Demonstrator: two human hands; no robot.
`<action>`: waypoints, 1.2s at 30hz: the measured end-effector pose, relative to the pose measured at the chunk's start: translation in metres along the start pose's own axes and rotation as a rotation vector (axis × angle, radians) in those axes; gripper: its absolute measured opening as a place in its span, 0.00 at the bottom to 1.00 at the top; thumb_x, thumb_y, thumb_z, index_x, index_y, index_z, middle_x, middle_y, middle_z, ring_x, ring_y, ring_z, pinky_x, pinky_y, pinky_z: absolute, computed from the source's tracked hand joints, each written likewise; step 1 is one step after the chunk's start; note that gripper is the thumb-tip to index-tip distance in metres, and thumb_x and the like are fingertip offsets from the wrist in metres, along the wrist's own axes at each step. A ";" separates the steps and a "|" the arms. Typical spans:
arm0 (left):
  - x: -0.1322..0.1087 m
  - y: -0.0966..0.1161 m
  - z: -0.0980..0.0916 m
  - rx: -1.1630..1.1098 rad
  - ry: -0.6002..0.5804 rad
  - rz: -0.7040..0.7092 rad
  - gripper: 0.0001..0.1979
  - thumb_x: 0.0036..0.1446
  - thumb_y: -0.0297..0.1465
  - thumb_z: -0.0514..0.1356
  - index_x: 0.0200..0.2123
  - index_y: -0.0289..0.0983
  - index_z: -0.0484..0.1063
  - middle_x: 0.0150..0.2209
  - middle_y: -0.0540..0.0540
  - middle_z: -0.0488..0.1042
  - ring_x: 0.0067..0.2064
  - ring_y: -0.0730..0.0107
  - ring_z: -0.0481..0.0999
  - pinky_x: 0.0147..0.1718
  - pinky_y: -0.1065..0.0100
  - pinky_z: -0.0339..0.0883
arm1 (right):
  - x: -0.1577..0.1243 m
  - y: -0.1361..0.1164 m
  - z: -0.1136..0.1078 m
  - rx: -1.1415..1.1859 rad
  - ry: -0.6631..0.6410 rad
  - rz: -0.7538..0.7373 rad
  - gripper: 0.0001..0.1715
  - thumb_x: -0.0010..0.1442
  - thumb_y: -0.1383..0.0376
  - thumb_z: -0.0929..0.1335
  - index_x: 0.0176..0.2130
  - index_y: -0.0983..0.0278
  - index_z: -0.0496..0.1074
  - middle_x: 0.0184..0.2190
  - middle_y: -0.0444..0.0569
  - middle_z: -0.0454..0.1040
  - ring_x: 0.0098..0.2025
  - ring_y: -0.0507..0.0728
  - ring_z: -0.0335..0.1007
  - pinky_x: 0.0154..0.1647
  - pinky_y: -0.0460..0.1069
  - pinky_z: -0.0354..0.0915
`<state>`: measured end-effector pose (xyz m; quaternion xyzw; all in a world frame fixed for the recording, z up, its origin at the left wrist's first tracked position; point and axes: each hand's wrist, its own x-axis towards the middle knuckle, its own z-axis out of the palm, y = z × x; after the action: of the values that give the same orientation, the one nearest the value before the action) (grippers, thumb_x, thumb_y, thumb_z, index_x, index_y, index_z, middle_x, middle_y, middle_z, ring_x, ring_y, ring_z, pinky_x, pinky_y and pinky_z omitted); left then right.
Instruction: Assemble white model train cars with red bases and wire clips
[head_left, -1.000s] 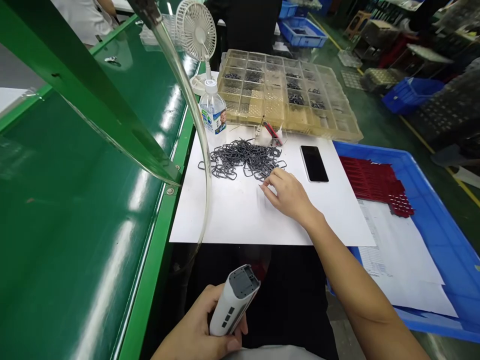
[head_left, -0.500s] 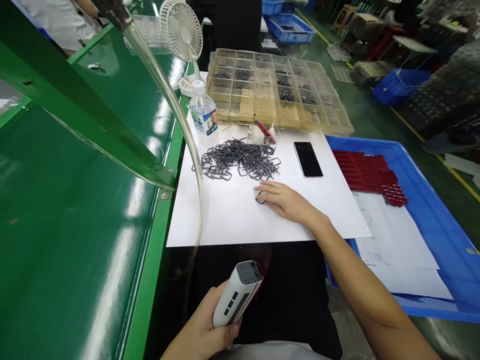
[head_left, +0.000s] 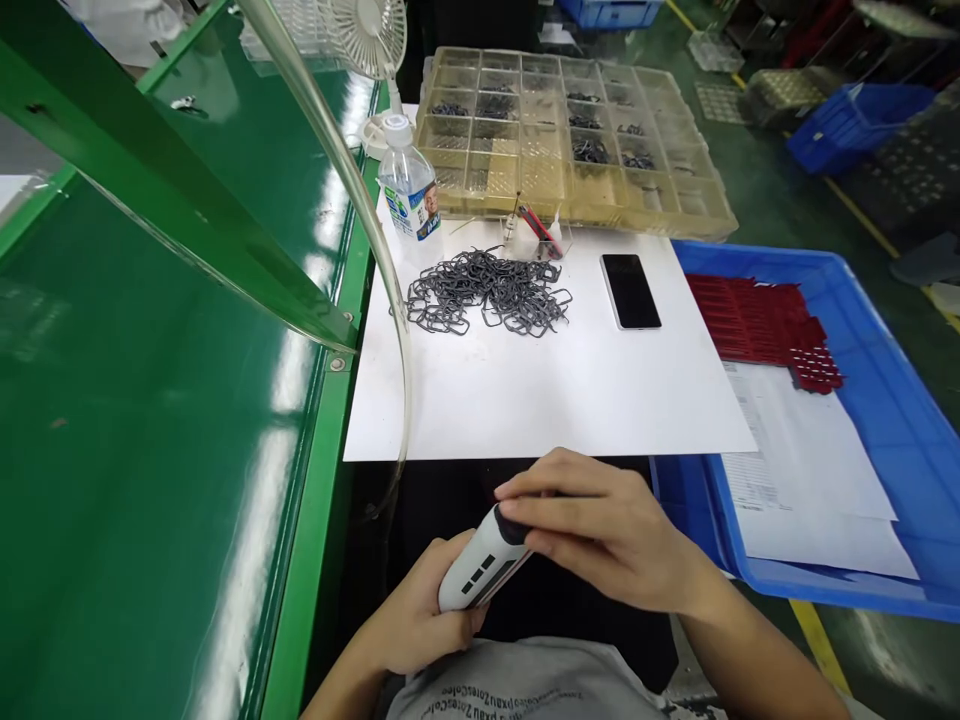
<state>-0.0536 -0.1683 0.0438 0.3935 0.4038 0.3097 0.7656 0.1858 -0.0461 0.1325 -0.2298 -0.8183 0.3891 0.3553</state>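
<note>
My left hand point(head_left: 424, 610) is wrapped round a white handheld device point(head_left: 476, 565) with dark slots and a dark strip along its side. Its upper end points up and away from me, just below the table's near edge. Over that end lies my right hand point(head_left: 600, 525), fingers bent and pressing a black rubber ring point(head_left: 512, 527) against the rim; the fingers hide part of the ring. A tangled pile of dark rubber rings point(head_left: 487, 290) rests on the white sheet point(head_left: 525, 400) beyond both hands.
A black-screened phone point(head_left: 630, 291) and a water bottle point(head_left: 409, 190) flank the pile. Behind stands a divided plastic tray point(head_left: 540, 140). At right is a blue bin point(head_left: 877, 400) with red parts and papers. A clear hose point(head_left: 375, 235) and green frame point(head_left: 187, 230) are left.
My right hand has left the sheet with a black ring and come down to the device's end. The left hand still grips the device, and the view has tilted down slightly.
</note>
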 end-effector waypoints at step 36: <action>0.011 0.010 0.037 0.200 -0.273 -0.107 0.10 0.47 0.26 0.60 0.36 0.38 0.69 0.26 0.55 0.66 0.27 0.72 0.60 0.27 0.68 0.51 | -0.098 -0.040 -0.011 -0.493 0.005 -0.064 0.21 0.72 0.74 0.69 0.62 0.73 0.78 0.59 0.62 0.84 0.66 0.63 0.76 0.65 0.59 0.81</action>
<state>-0.0178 -0.1673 0.0619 0.4840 0.3451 0.1704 0.7858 0.2532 -0.1278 0.1300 -0.2845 -0.8944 0.1656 0.3028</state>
